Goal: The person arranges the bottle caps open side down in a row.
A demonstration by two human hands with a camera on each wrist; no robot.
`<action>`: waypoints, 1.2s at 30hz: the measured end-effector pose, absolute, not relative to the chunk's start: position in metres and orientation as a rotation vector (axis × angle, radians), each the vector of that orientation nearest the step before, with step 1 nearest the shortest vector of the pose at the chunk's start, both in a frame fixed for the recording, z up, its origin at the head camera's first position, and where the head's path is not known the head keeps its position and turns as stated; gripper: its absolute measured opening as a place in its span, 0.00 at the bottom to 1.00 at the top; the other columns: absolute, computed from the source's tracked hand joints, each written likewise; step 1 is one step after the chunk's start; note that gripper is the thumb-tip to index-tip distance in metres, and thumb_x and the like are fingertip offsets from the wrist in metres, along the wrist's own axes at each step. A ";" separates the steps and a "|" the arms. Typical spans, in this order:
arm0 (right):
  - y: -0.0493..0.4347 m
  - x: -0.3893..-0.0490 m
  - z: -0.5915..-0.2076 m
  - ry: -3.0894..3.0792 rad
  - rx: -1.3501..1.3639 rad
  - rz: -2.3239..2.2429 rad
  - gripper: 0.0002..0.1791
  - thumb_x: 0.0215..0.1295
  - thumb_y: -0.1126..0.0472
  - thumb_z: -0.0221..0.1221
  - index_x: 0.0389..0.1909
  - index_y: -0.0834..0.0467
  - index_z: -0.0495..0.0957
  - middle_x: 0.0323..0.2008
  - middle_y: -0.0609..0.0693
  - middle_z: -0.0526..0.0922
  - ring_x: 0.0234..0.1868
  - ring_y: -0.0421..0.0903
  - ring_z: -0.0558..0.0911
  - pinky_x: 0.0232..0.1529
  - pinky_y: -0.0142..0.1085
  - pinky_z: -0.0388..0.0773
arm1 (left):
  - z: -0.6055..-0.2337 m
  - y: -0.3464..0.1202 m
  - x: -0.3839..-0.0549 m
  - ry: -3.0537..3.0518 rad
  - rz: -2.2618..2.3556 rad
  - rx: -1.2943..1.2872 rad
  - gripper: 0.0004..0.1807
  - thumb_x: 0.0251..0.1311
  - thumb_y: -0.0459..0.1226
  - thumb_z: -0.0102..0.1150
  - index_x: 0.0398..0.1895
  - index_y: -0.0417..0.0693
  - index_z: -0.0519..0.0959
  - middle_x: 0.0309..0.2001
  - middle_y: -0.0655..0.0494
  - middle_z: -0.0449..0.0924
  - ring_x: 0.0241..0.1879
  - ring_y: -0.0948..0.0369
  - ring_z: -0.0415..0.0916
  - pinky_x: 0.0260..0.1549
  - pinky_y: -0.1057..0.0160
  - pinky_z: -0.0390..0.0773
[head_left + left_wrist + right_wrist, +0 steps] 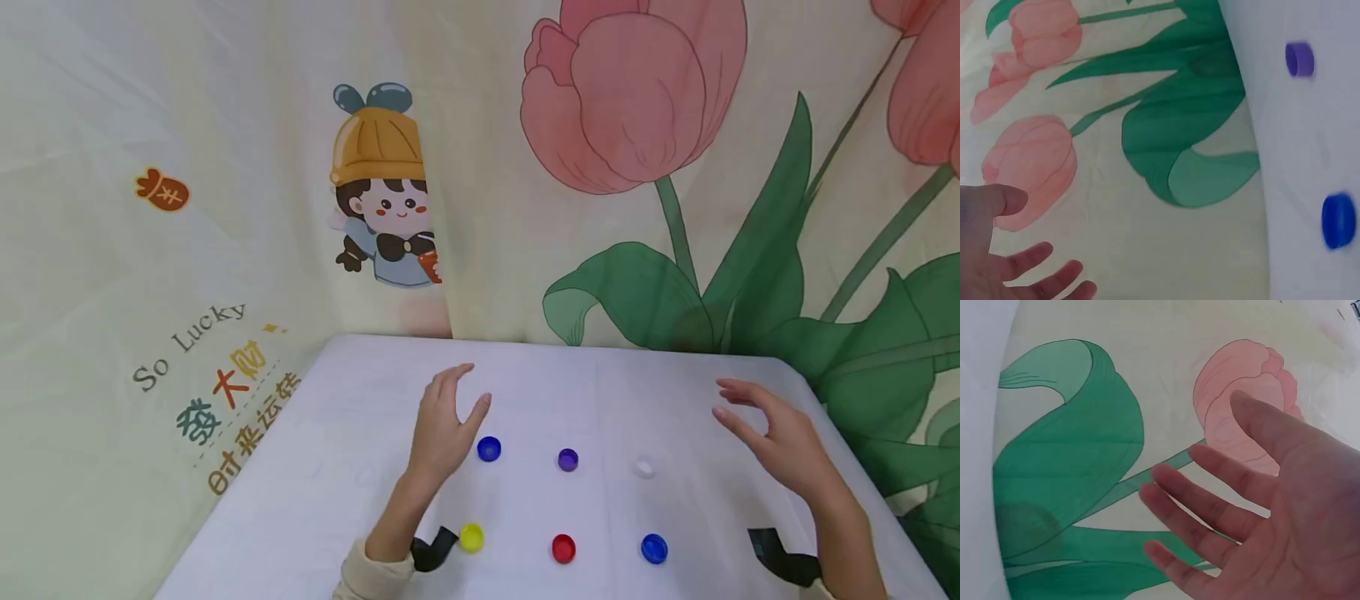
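My left hand (444,425) is raised over the left half of the table, fingers loosely bent and thumb apart, holding nothing. Nearest to it in the head view is a blue bottle cap (489,449); a yellow cap (472,538) lies by the forearm. Over the right side hovers my right hand (780,437), its fingers spread and bare in the right wrist view. A white cap (645,467) is the closest one to it. Between the hands lie a purple cap (567,460), a red cap (563,549) and a second blue cap (654,549).
The caps form two rough rows on a white-covered table (540,392). Behind its far edge hangs a curtain (487,208) printed with tulips and a cartoon figure. Black straps (783,560) show at both wrists.
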State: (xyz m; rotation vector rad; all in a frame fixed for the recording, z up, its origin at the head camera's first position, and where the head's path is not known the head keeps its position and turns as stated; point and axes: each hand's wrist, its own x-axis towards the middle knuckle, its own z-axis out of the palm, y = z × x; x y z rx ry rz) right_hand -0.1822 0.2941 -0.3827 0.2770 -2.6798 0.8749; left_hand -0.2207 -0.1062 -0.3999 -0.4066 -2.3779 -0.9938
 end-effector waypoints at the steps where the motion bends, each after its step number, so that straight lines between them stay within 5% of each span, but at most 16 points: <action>1: 0.293 -0.177 -0.389 -2.670 0.240 0.892 0.29 0.65 0.49 0.55 0.60 0.62 0.67 0.52 0.65 0.73 0.53 0.63 0.70 0.44 0.65 0.65 | -0.407 -0.099 -0.215 -2.348 -1.031 -0.417 0.25 0.60 0.44 0.57 0.58 0.43 0.69 0.55 0.49 0.70 0.56 0.53 0.66 0.53 0.51 0.65; 14: 0.272 -0.141 -0.482 -2.547 -0.188 1.069 0.20 0.64 0.50 0.56 0.49 0.60 0.75 0.42 0.58 0.80 0.44 0.55 0.75 0.43 0.55 0.71 | -0.491 0.007 -0.157 -2.095 -1.506 -0.871 0.15 0.53 0.27 0.60 0.45 0.42 0.73 0.41 0.54 0.75 0.35 0.58 0.78 0.37 0.68 0.77; 21: 0.266 -0.126 -0.527 -2.692 -0.397 1.190 0.18 0.60 0.52 0.61 0.48 0.57 0.77 0.31 0.50 0.80 0.33 0.45 0.76 0.31 0.35 0.75 | -0.522 0.052 -0.130 -2.221 -1.667 -0.914 0.17 0.53 0.27 0.60 0.46 0.43 0.72 0.39 0.50 0.73 0.32 0.70 0.76 0.33 0.72 0.77; 28: 0.264 -0.127 -0.541 -2.963 -0.191 1.225 0.28 0.49 0.46 0.67 0.49 0.55 0.78 0.28 0.44 0.76 0.30 0.41 0.72 0.33 0.30 0.71 | -0.545 0.070 -0.129 -2.365 -1.600 -0.829 0.21 0.50 0.30 0.64 0.49 0.44 0.72 0.34 0.53 0.70 0.25 0.75 0.69 0.25 0.82 0.69; 36: 0.261 -0.124 -0.546 -2.885 0.039 1.120 0.21 0.44 0.48 0.70 0.42 0.49 0.82 0.24 0.37 0.72 0.29 0.37 0.68 0.32 0.31 0.68 | -0.557 0.072 -0.133 -2.492 -1.265 -0.873 0.20 0.51 0.35 0.66 0.48 0.41 0.76 0.30 0.60 0.67 0.22 0.78 0.64 0.24 0.85 0.60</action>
